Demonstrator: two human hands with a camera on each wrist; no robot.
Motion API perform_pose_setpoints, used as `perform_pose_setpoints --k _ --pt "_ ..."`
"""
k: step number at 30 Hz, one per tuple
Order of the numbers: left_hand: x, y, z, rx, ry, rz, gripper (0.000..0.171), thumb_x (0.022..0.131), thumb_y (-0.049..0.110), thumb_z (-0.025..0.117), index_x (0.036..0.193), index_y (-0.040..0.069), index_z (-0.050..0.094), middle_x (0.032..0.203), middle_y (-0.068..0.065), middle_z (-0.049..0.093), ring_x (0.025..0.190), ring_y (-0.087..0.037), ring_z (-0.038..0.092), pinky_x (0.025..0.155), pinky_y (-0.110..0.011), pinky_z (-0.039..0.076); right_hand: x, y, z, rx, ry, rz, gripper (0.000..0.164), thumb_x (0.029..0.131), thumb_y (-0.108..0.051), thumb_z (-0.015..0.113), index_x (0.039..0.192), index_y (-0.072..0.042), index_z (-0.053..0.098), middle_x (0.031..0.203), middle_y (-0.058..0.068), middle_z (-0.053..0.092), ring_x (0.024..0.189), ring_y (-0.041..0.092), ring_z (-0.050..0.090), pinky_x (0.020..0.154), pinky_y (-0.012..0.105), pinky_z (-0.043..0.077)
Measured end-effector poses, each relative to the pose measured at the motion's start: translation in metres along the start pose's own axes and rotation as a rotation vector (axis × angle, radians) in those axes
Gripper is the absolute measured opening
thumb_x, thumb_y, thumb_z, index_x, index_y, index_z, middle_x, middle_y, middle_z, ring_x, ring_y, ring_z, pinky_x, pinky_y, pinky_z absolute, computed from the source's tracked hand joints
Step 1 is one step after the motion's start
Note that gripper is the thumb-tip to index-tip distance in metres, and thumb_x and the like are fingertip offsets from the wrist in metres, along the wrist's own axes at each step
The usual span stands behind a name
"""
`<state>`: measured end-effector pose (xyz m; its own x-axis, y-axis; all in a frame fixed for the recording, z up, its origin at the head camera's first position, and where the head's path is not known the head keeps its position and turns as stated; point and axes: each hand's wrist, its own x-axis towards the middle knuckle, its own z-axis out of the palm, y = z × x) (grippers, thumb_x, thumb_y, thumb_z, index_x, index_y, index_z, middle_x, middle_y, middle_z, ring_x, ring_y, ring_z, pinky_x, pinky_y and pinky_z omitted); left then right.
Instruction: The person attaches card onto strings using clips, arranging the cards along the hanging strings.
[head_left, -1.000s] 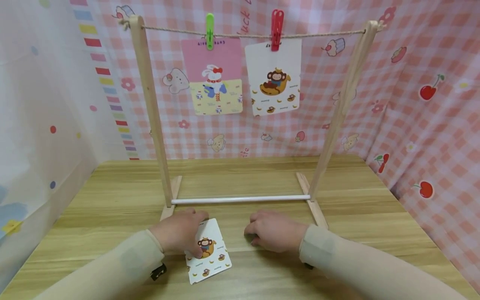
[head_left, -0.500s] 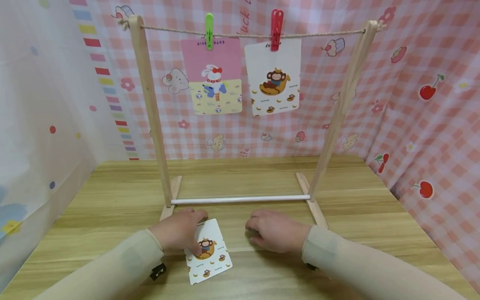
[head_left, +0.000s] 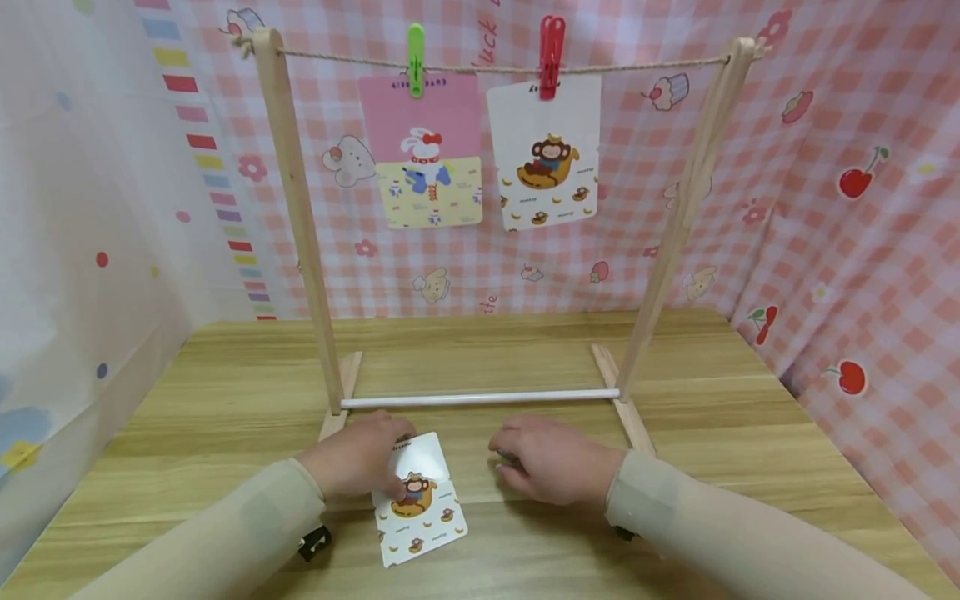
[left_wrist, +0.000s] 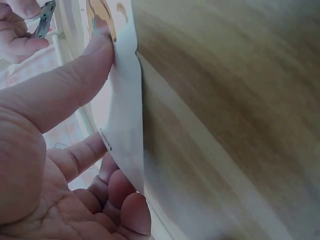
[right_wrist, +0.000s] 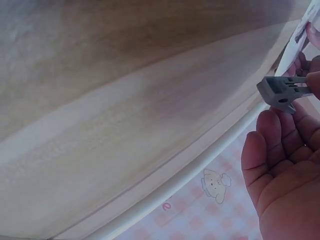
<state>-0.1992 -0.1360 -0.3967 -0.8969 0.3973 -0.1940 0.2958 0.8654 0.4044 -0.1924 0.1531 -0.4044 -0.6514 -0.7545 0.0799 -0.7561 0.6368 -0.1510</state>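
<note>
My left hand [head_left: 358, 457] holds a white card [head_left: 420, 529] with a monkey-on-a-banana picture, low over the table. In the left wrist view, the thumb lies on the printed face of the card [left_wrist: 120, 95] and the fingers are behind it. To the right, my right hand [head_left: 558, 462] pinches a small grey clothespin [right_wrist: 280, 92] between thumb and fingers; in the head view the hand mostly hides it. The clothespin and the card are apart. The card bends slightly near its upper third.
A wooden stand [head_left: 300, 208] with a white crossbar [head_left: 480, 399] rises behind my hands. From its rope [head_left: 645, 67] hang a pink-and-yellow rabbit card [head_left: 457, 117] under a green clothespin [head_left: 416, 62] and another monkey card [head_left: 517, 117] under a red clothespin [head_left: 551, 58].
The held card has shifted slightly up and right, and its upper part now tilts, showing more of its top edge. My right hand has turned a little, so the clothespin's tip shows.
</note>
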Motion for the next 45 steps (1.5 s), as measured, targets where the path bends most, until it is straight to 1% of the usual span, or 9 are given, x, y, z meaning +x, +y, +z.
perform_pose_setpoints --k 8,18,21,24,27,30,39,43,45 --pt "0.0 0.002 0.002 -0.034 0.013 -0.01 0.071 0.068 0.019 0.097 0.133 0.014 0.067 0.11 -0.002 0.063 0.093 -0.017 0.061 0.089 -0.042 0.056 0.0 0.002 -0.004 0.047 0.016 0.022 0.015 0.099 -0.021 0.067 0.109 -0.011 0.07 0.093 -0.006 0.061 0.081 0.005 0.054 0.078 0.028 0.054" --pt "0.004 -0.002 0.003 -0.023 0.027 0.014 0.077 0.07 0.024 0.098 0.138 0.013 0.064 0.121 -0.005 0.066 0.098 -0.017 0.064 0.096 -0.046 0.056 -0.004 0.002 -0.007 0.043 0.06 0.027 0.023 0.098 -0.021 0.068 0.117 -0.008 0.07 0.104 -0.001 0.07 0.093 0.009 0.063 0.09 0.034 0.058" --pt "0.005 -0.002 0.003 -0.026 0.029 0.015 0.077 0.071 0.025 0.097 0.14 0.014 0.064 0.129 -0.007 0.067 0.106 -0.02 0.066 0.101 -0.048 0.055 -0.005 0.003 -0.008 0.052 0.063 0.042 0.024 0.097 -0.02 0.068 0.119 -0.008 0.069 0.106 0.0 0.072 0.096 0.011 0.065 0.091 0.036 0.058" --pt "0.007 -0.002 0.003 -0.029 0.036 0.033 0.076 0.074 0.024 0.095 0.142 0.014 0.063 0.139 -0.011 0.066 0.12 -0.028 0.066 0.109 -0.051 0.051 -0.006 0.003 -0.009 0.069 0.055 0.061 0.025 0.097 -0.017 0.069 0.12 -0.007 0.068 0.109 0.002 0.073 0.099 0.012 0.066 0.093 0.037 0.059" --pt "0.008 -0.003 0.002 -0.04 0.049 0.062 0.072 0.079 0.023 0.092 0.144 0.013 0.062 0.145 -0.011 0.064 0.135 -0.034 0.06 0.117 -0.053 0.045 -0.006 0.004 -0.01 0.102 0.039 0.09 0.028 0.096 -0.014 0.069 0.123 -0.006 0.067 0.113 0.004 0.073 0.099 0.012 0.066 0.093 0.037 0.059" --pt "0.01 -0.002 0.001 -0.066 0.064 0.089 0.067 0.084 0.021 0.089 0.145 0.013 0.061 0.148 -0.01 0.063 0.141 -0.034 0.055 0.121 -0.053 0.041 -0.007 0.004 -0.01 0.133 0.033 0.114 0.03 0.096 -0.012 0.07 0.125 -0.005 0.066 0.114 0.005 0.073 0.097 0.012 0.065 0.092 0.037 0.059" --pt "0.007 0.0 -0.002 -0.06 0.111 0.159 0.058 0.098 0.023 0.076 0.152 0.016 0.056 0.144 -0.009 0.066 0.135 -0.03 0.061 0.116 -0.053 0.047 -0.008 0.008 -0.008 0.177 0.025 0.143 0.025 0.096 -0.011 0.07 0.12 -0.007 0.068 0.106 -0.001 0.072 0.084 0.005 0.058 0.081 0.029 0.057" --pt "0.005 0.001 -0.003 -0.041 0.126 0.171 0.051 0.104 0.02 0.067 0.153 0.016 0.055 0.143 -0.014 0.066 0.135 -0.034 0.061 0.115 -0.055 0.047 -0.009 0.01 -0.009 0.191 0.008 0.168 0.024 0.096 -0.01 0.069 0.12 -0.007 0.068 0.105 -0.002 0.072 0.082 0.004 0.057 0.079 0.028 0.056" --pt "0.005 0.001 -0.003 -0.038 0.127 0.166 0.047 0.107 0.018 0.061 0.153 0.017 0.055 0.141 -0.015 0.066 0.124 -0.034 0.067 0.11 -0.053 0.051 -0.009 0.01 -0.01 0.183 0.0 0.178 0.024 0.096 -0.011 0.069 0.119 -0.007 0.068 0.105 -0.002 0.072 0.083 0.005 0.058 0.079 0.029 0.056"
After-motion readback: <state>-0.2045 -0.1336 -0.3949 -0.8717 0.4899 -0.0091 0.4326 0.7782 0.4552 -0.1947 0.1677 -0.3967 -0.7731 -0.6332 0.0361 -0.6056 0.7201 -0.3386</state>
